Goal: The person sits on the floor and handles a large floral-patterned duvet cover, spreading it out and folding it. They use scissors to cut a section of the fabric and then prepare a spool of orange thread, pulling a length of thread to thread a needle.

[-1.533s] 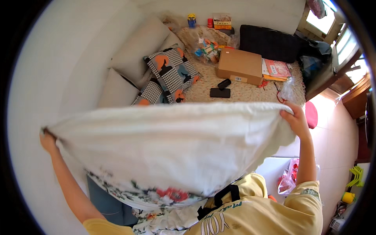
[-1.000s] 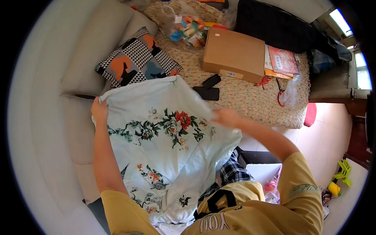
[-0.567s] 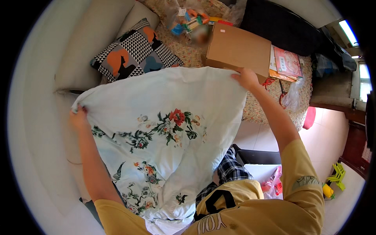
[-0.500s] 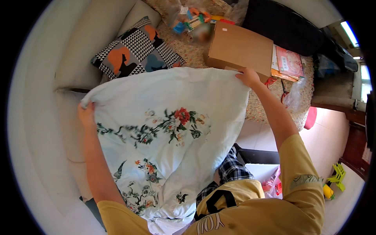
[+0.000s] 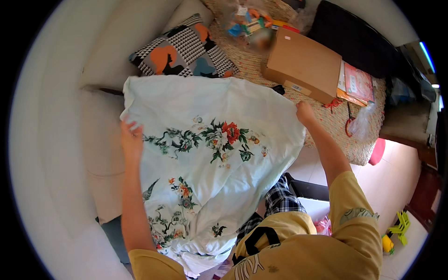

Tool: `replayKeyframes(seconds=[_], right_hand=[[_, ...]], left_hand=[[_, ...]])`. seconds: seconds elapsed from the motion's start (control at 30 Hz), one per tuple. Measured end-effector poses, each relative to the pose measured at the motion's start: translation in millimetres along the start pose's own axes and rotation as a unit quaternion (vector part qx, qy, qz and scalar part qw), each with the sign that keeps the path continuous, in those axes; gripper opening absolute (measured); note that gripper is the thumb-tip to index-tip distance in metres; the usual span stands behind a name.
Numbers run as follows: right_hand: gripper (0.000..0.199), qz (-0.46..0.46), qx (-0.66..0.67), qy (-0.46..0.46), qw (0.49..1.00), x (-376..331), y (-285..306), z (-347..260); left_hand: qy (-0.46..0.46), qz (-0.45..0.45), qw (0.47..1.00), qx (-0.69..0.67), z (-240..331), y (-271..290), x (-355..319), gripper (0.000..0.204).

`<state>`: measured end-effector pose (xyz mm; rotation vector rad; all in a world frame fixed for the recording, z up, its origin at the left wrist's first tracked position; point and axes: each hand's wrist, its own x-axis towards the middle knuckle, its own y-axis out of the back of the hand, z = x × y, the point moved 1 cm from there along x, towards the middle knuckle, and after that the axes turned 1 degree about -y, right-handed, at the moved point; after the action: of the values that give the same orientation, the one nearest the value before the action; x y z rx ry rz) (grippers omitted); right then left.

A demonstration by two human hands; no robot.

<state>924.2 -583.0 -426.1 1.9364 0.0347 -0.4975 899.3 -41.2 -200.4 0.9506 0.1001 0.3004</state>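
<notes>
- Two bare hands are holding one pale mint cotton sheet with printed red and green flowers, which is lying spread in the middle of the frame, over the cream sofa seat and down toward the person's lap.
- The left hand, at the middle left of the frame, is resting on the sheet near its left edge; the fingers are looking bent onto the cloth, but I cannot tell if they are pinching it.
- The right hand, right of centre, is closing on the far right corner of the sheet, with the fingers curled around the fabric.
- I am judging that the lower part of the sheet, bunching at the bottom centre, could be sliding off the seat, because nobody is holding it there.
- The right corner is lying near the flat brown cardboard box, so the fabric could be catching on it if it is pulled that way.
- The black-and-white checked cushion with orange and blue patches is sitting just beyond the top edge of the sheet, in the upper centre, and is standing in the way of further spreading.
- The woven straw mat is carrying the box, some colourful blurred toys and pink and orange books at the upper right.
</notes>
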Motion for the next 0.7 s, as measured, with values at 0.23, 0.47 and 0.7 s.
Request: replayKeyframes(seconds=[0.23,0.47,0.7], right_hand=[[0.036,0.029,0.132,-0.005,0.991,38.3,2.0,-9.8],[0.044,0.058,0.629,-0.234,0.739,-29.8,-54.3,99.7],[0.02,-0.354,0.639,-0.336,0.595,-311.5,-251.9,154.1]], left_hand=[[0.066,-0.413,0.908,0.026,2.1,-61.1,-238.1,0.029],[0.325,-0.449,0.832,0.001,-71.4,-63.6,-521.2,0.028],[0.424,-0.355,0.824,-0.12,-125.1,-68.7,-691.2,0.024]])
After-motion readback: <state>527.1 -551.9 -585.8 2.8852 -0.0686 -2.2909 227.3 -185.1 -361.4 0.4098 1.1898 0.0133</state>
